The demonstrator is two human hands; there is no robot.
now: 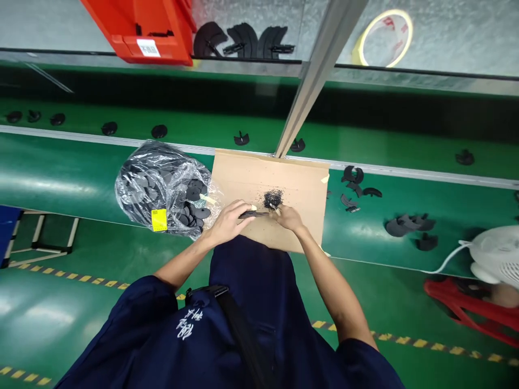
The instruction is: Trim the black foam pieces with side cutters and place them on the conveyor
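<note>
Both hands meet over a cardboard sheet [284, 178], the left hand [227, 221] and right hand [288, 217] each pinching one end of a thin black part [253, 214], just before a heap of black crumbs [273, 198]. Left of the left hand lies a clear bag of black parts [162, 186] with a yellow label [159, 220], its writing too small to read; bare green surface [52, 173] opens beyond it. Right of the right hand, loose black curved pieces [407, 224] lie scattered, and a white fan [497, 259] is cut off at the frame edge.

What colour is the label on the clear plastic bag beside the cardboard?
Yellow: the label on the plastic bag shows clearly in the head view.
</note>
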